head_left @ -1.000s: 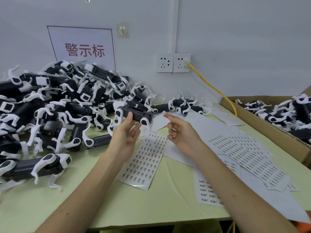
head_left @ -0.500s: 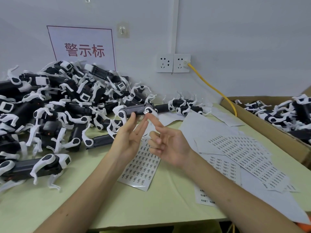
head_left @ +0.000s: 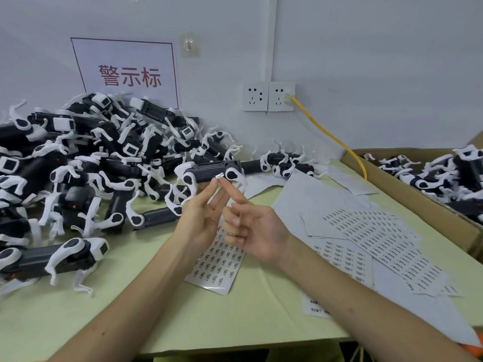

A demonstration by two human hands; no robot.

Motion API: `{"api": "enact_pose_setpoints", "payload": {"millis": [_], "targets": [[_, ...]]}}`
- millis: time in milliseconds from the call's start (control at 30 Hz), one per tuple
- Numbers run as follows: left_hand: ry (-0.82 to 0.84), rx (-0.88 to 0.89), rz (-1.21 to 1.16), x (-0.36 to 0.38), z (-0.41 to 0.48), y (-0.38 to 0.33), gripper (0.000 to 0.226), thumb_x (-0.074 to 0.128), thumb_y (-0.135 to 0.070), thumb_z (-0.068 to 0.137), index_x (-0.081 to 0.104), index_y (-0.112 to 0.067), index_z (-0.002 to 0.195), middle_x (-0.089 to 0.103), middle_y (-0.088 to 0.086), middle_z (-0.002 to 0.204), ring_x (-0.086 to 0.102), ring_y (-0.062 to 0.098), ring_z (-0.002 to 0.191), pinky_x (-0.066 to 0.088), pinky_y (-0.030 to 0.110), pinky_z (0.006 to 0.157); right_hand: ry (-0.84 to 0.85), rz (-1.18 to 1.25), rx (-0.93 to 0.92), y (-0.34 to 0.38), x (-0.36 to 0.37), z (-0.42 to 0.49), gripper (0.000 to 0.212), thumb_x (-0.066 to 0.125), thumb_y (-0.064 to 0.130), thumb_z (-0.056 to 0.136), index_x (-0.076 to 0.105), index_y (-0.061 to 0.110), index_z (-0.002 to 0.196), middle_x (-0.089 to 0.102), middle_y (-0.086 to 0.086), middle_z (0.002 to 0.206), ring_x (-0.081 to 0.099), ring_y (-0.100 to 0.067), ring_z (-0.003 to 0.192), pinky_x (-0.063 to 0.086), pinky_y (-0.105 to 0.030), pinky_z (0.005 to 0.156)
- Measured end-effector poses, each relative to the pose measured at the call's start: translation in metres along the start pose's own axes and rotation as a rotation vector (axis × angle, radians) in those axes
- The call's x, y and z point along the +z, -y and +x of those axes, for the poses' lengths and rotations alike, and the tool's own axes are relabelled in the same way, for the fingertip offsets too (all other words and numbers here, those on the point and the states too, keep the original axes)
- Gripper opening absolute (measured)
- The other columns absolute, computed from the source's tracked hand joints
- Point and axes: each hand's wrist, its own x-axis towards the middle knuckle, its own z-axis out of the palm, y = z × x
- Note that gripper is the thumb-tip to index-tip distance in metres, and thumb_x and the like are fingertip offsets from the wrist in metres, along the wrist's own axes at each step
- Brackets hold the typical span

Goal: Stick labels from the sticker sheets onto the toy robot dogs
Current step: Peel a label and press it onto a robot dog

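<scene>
Green table: label now on toy dog, right hand pressing.

Toy dogs finished black, legs white. Sticker sheets printed in black rows on white. Table covered pale green. Cable sheathed yellow.
</scene>
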Motion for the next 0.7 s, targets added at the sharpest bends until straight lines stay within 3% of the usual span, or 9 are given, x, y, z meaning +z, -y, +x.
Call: {"api": "enact_pose_setpoints", "payload": {"millis": [133, 267, 400, 533, 700], "targets": [[-0.004, 0.021, 0.013, -0.0015, 0.0018, -0.0002, 0.023, 0.072, -0.026, 0.085, 0.055, -0.019, 0.099, 0.069, 0.009, 0.134, 0.069, 0.015, 0.121, 0.041, 0.041, 0.118, 0.011, -0.005, 0.001, -0.0015, -0.0001, 0.0006, 0.058, 0.048, 0.014, 0.096, 0.051, 0.038, 0.148, 0.042, 0.002, 0.066, 0.024, -0.013, 0.057, 0.03, -0.024, 0.051], [-0.025, 0.028, -0.009, -0.0019, 0.0021, 0.0002, 0.032, 0.073, -0.026, 0.084, 0.057, -0.017, 0.11, 0.072, 0.008, 0.13, 0.07, 0.014, 0.117, 0.042, 0.04, 0.117, 0.01, -0.007, 0.008, -0.0018, -0.0002, 0.0001, 0.06, 0.049, 0.014, 0.094, 0.049, 0.037, 0.15, 0.042, 0.002, 0.067, 0.026, -0.012, 0.057, 0.03, -0.024, 0.051], [-0.037, 0.039, -0.014, -0.002, 0.0017, -0.0001, 0.032, 0.073, -0.026, 0.083, 0.057, -0.017, 0.109, 0.07, 0.011, 0.132, 0.071, 0.015, 0.117, 0.042, 0.04, 0.117, 0.002, -0.012, 0.011, -0.0023, 0.0002, -0.0001, 0.061, 0.047, 0.012, 0.095, 0.048, 0.037, 0.15, 0.043, 0.002, 0.066, 0.027, -0.012, 0.056, 0.029, -0.024, 0.051], [-0.041, 0.045, -0.008, -0.0003, 0.0012, 0.0, 0.015, 0.07, -0.023, 0.09, 0.058, -0.018, 0.097, 0.069, 0.013, 0.133, 0.07, 0.017, 0.118, 0.041, 0.041, 0.118, -0.009, -0.016, 0.013, -0.0027, 0.0004, 0.0002, 0.06, 0.047, 0.012, 0.095, 0.05, 0.037, 0.149, 0.041, 0.002, 0.066, 0.026, -0.012, 0.056, 0.025, -0.025, 0.053], [-0.068, 0.058, -0.026, 0.0017, 0.0008, 0.0004, 0.013, 0.069, -0.018, 0.094, 0.056, -0.018, 0.092, 0.067, 0.016, 0.135, 0.07, 0.021, 0.119, 0.042, 0.042, 0.118, -0.012, -0.028, 0.011, -0.0036, -0.0002, 0.0007, 0.059, 0.046, 0.01, 0.096, 0.05, 0.037, 0.149, 0.041, 0.001, 0.067, 0.023, -0.013, 0.058, 0.024, -0.026, 0.054]]}}
